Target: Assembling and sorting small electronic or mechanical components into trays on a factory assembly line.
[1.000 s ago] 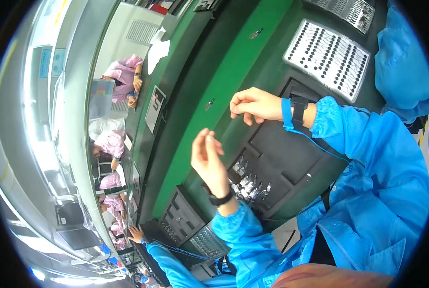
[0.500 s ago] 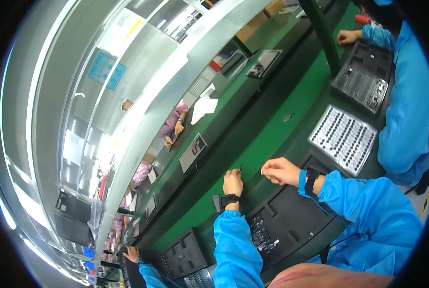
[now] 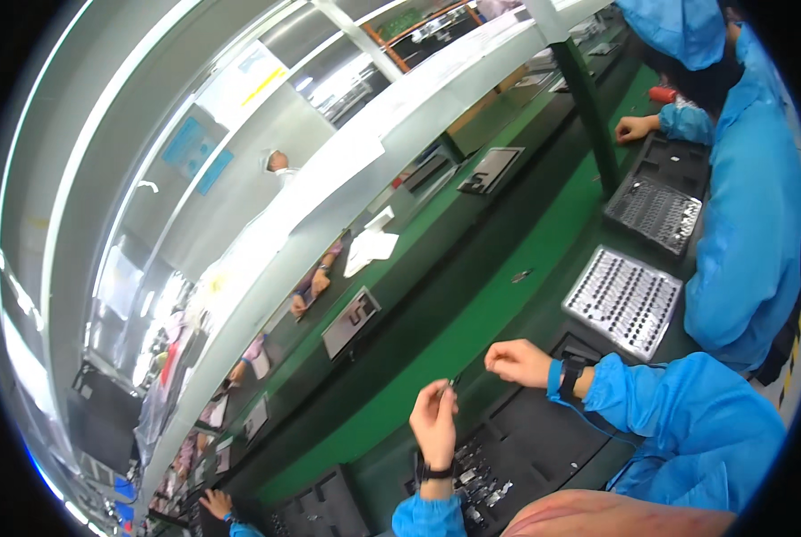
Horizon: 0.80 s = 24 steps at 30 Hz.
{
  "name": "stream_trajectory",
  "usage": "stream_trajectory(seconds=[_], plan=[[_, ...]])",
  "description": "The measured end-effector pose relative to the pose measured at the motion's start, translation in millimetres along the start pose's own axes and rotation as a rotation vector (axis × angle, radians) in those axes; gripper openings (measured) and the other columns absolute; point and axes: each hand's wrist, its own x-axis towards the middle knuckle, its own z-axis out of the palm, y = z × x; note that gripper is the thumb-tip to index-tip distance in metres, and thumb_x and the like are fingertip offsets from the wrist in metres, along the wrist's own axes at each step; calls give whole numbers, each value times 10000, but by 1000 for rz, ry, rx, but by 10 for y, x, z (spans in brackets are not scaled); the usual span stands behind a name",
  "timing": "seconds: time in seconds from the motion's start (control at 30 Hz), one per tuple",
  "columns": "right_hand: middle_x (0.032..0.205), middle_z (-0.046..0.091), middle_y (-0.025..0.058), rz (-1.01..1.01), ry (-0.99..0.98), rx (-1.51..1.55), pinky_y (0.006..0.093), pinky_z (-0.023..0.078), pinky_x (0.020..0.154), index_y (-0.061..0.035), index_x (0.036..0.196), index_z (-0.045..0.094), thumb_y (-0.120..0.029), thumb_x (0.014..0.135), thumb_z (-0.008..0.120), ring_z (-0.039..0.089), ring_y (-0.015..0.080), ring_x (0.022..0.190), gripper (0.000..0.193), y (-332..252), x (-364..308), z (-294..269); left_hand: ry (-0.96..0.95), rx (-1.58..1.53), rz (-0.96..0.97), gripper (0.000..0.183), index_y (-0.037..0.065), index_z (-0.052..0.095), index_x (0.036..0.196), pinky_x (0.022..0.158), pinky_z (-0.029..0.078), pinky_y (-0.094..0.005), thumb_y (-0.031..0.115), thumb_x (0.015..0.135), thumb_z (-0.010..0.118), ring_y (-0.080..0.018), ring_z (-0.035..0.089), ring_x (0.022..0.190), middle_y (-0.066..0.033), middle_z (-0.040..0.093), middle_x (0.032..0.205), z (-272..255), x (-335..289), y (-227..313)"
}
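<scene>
My left hand (image 3: 432, 419) is raised over the left part of a black tray (image 3: 543, 428), thumb and fingers pinched on a small dark part (image 3: 455, 382). The part is too small to make out its kind. To its right, my right hand (image 3: 518, 363) hovers above the tray's far edge with its fingertips pressed together. Whatever those fingertips hold, if anything, does not show. The two hands are apart. Small shiny metal parts (image 3: 483, 488) lie heaped in the tray's left portion, near my left wrist.
A pale tray (image 3: 624, 302) with rows of small dark pieces sits beyond my right arm. A co-worker in blue (image 3: 749, 206) sits at the right, by another parts tray (image 3: 655, 213). Tweezers (image 3: 522, 276) lie on the green bench strip. A neighbour's hand (image 3: 215, 504) shows at lower left.
The view has tilted, so the bench sits lower in the picture. My left hand has drawn nearer to me and turned more upright, keeping its pinch. My right hand keeps its closed fingers.
</scene>
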Motion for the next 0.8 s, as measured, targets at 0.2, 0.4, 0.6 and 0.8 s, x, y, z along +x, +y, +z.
stream_trajectory(seconds=[0.2, 0.4, 0.6, 0.8], plan=[[881, 713, 114, -120, -175, -259, 342, 555, 760, -23, 963, 658, -156, 907, 638, 707, 250, 813, 146, -401, -209, 201, 219, -186, -126, 203, -29, 600, 1152, 652, 473, -203, -22, 952, 635, -77, 597, 755, -45, 661, 922, -48, -523, -433], [867, 711, 109, -84, -291, -484, 363, 549, 695, -47, 964, 677, -211, 895, 653, 704, 265, 764, 179, -240, -299, 300, 124, -136, -128, 184, -20, 627, 1127, 657, 496, -206, 14, 948, 656, -82, 612, 762, -43, 668, 931, 47, -628, -404], [780, 682, 102, -150, -306, -467, 333, 519, 601, -29, 907, 676, -145, 883, 674, 670, 215, 659, 119, -165, -183, 309, 160, -148, -144, 242, -35, 612, 1194, 743, 540, -233, 10, 959, 647, -96, 644, 841, -57, 677, 971, 32, -632, -370], [779, 649, 4, 78, -243, -318, 215, 467, 583, 5, 926, 665, -63, 920, 653, 569, 31, 694, 69, -332, -53, 270, 155, -258, -177, 244, -42, 619, 1184, 754, 557, -267, 59, 966, 659, -142, 673, 828, -96, 699, 984, -15, -433, -307]])
